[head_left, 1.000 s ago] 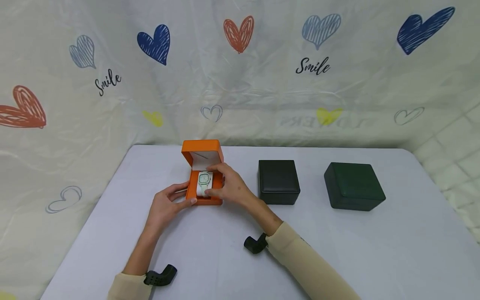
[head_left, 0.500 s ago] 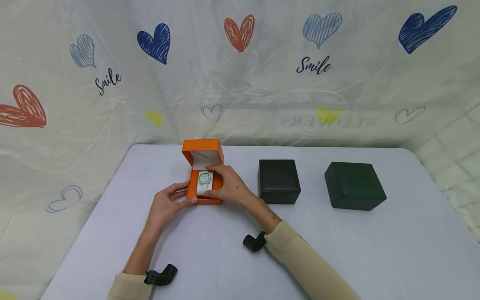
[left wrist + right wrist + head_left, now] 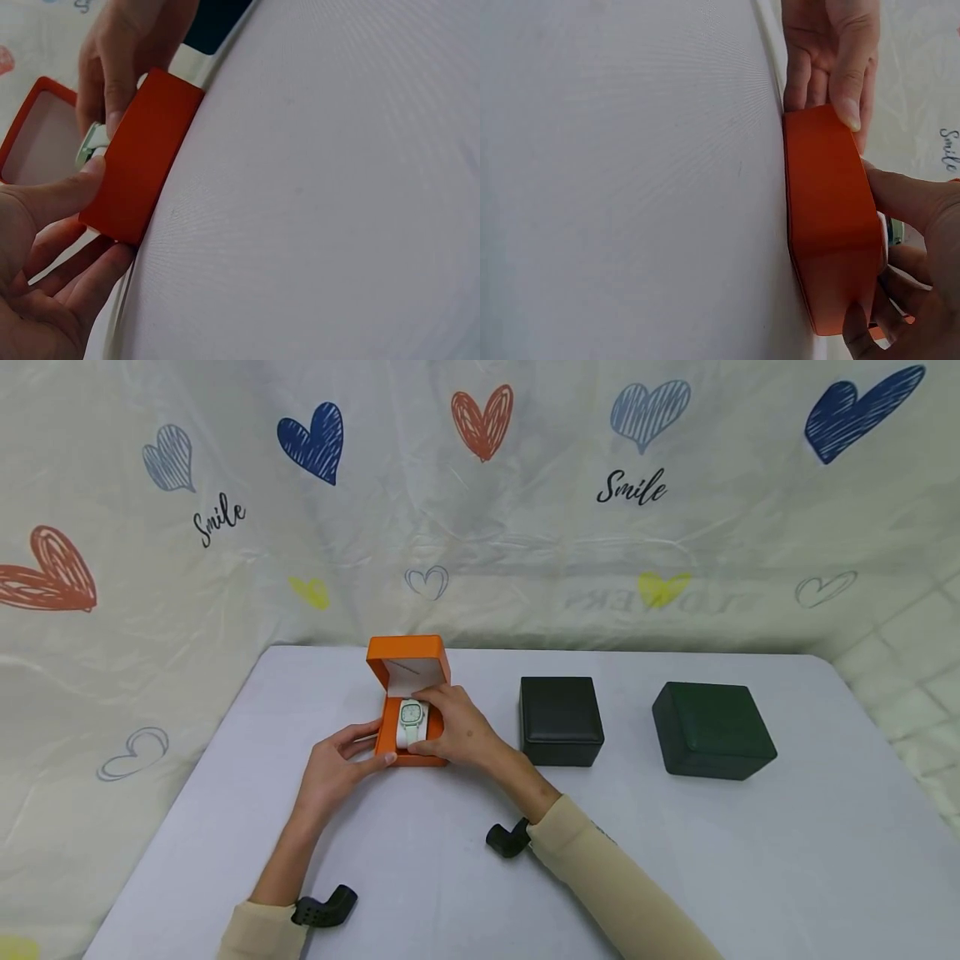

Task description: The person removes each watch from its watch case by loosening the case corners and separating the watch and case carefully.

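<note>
The watch point(image 3: 411, 716) lies inside the orange box point(image 3: 420, 761), between the thumb and fingers of the right grip point(image 3: 463, 731), which pinches it from front and back. Just left of the watch, the left grip point(image 3: 333, 768) clasps the box's side on the white surface point(image 3: 420, 860).

Three items stand in a row along the far edge of the counter point(image 3: 442, 860). First box point(image 3: 420, 761): toward the far left corner, watch point(image 3: 412, 713) inside. Second box point(image 3: 561, 718): near the far edge's middle. Third box point(image 3: 714, 727): toward the far right corner. Hands: left hand point(image 3: 337, 764) at the first box's left side, right hand point(image 3: 461, 727) at its right.
</note>
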`<state>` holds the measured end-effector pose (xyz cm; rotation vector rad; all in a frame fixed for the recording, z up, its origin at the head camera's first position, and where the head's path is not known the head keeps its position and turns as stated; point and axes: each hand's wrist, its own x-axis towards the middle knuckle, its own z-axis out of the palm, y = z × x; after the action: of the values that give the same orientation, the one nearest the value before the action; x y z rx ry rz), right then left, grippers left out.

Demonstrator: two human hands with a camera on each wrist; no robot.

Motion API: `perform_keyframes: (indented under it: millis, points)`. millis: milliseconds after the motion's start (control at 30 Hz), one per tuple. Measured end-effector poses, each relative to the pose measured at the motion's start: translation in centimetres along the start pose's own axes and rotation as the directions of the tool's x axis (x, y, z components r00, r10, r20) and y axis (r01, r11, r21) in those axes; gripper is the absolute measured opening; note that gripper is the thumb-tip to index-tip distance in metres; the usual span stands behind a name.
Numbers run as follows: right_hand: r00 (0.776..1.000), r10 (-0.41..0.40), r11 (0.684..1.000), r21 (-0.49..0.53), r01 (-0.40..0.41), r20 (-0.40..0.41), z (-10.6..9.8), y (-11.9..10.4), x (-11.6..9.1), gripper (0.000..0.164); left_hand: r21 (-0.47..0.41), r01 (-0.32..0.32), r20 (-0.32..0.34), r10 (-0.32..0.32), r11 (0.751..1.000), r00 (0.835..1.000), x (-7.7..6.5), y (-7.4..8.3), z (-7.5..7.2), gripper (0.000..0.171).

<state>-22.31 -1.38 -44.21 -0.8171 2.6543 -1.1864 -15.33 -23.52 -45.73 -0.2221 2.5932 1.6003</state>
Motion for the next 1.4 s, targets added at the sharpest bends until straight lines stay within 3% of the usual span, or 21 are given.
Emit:
perform_keyframes:
  millis: [700, 1100, 1400]
  points:
    - [0.990, -0.116, 0.987, -0.123, 0.106, -0.080, 0.15, 0.29, -0.26, 0.068, -0.029, -0.006, 0.017, 0.006, 1.000, 1.000, -0.03, -0.08, 0.09, 0.061]
    - [0.986, -0.135, 0.987, 0.077, 0.143, -0.092, 0.11, 0.06, -0.43, 0.070, -0.007, 0.008, 0.000, -0.008, 1.000, 1.000, -0.05, 0.01, 0.04, 0.062]
    - [0.985, -0.136, 0.980, 0.134, 0.151, -0.110, -0.02, -0.01, -0.47, 0.069, 0.004, 0.006, -0.005, -0.006, 1.000, 1.000, -0.08, -0.04, 0.04, 0.062]
